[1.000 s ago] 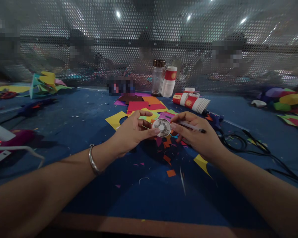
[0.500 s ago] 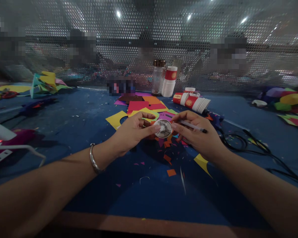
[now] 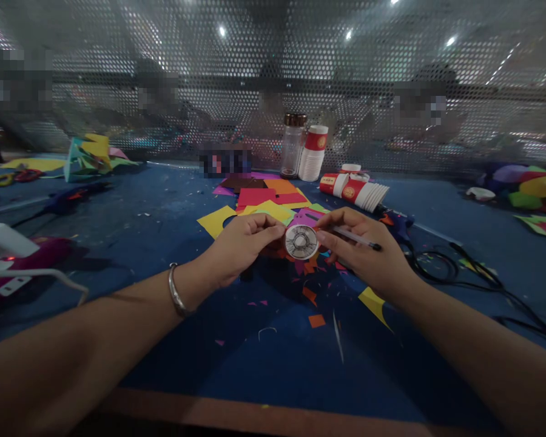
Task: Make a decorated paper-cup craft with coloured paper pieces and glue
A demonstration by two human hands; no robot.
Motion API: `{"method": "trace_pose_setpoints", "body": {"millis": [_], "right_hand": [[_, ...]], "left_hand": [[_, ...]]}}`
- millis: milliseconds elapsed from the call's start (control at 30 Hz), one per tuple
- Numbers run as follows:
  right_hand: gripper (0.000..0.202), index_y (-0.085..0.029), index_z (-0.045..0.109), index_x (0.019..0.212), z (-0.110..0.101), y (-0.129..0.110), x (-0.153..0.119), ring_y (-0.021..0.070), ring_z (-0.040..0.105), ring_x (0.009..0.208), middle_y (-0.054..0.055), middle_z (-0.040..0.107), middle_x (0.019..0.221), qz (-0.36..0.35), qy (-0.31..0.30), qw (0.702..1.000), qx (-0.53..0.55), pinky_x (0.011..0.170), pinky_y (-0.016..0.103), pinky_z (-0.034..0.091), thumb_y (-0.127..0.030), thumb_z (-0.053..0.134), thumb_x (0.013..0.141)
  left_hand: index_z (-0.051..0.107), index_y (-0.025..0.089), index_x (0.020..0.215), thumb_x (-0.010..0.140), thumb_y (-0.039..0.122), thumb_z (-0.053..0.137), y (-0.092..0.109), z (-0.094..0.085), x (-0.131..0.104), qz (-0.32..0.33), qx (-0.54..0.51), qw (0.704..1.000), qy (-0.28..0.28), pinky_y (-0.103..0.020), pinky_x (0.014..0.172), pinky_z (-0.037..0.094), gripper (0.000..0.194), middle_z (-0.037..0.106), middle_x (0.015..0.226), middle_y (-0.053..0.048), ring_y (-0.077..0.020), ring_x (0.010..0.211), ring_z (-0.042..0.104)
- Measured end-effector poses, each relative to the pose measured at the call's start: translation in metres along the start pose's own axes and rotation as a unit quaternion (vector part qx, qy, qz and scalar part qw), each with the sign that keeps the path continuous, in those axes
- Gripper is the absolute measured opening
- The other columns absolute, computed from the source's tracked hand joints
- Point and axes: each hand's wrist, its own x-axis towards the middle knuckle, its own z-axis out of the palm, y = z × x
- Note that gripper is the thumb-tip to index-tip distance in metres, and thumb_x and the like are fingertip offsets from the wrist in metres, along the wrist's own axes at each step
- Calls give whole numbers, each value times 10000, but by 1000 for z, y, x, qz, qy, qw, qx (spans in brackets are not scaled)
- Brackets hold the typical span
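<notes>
A small round white disc (image 3: 301, 241) with dark drawn lines is held up between both hands above the blue table (image 3: 164, 206). My left hand (image 3: 243, 246) pinches its left edge with the fingertips. My right hand (image 3: 366, 255) touches its right edge and also holds a thin pen (image 3: 357, 238) that points to the right. A silver bangle (image 3: 176, 291) circles my left wrist. Coloured paper scraps (image 3: 312, 294) lie under the hands.
Sheets of coloured paper (image 3: 264, 203) lie behind the hands. A clear jar (image 3: 292, 144), a standing stack of paper cups (image 3: 313, 153) and a lying stack (image 3: 357, 188) are farther back. Black cables (image 3: 459, 267) run at right. A perforated screen (image 3: 273, 73) walls the far side, with people behind it.
Both hands have shifted slightly right and lower in view with the disc still between them. My left fingers have curled in closer on its edge.
</notes>
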Motion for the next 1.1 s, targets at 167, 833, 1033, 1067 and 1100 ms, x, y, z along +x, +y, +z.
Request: {"method": "trace_pose_setpoints", "body": {"millis": [167,833,1033,1067,1100], "right_hand": [[165,-194,640,901,-1,-2,-1,80,524,496,-20,628,701,1,3,1000,-6,454,223,435,-288,713,786],[100,-184,613,779,-51,-4,62,139,626,594,35,660,680,54,154,986,29,499,254,465,-167,696,832],[180,-108,653,1059,-99,13,122,171,666,842,118,685,1056,64,237,969,-37,742,339,557,-247,613,953],[294,-158,620,1200,-104,17,132,199,663,961,91,652,1180,56,250,965,-53,812,392,573,-325,614,958],[349,-159,596,1257,-108,22,141,225,652,1027,105,628,1243,35,265,961,-70,857,431,562,-335,615,957]], "left_hand": [[660,140,765,829,200,640,2,2,-1,-7,2,1000,8,-276,714,546,90,683,749,-16,-115,683,642],[639,163,843,987,286,485,7,12,-33,455,538,674,-219,-287,592,390,244,625,760,-22,-145,675,520],[608,181,893,993,299,465,5,10,-32,426,561,670,-235,-290,586,403,211,632,802,-18,-146,683,514],[598,183,891,994,301,468,5,10,-32,424,564,666,-241,-296,580,401,203,630,805,-17,-146,683,512],[585,186,883,993,300,474,5,11,-32,423,566,663,-248,-301,573,398,193,626,807,-15,-146,683,511]]}}
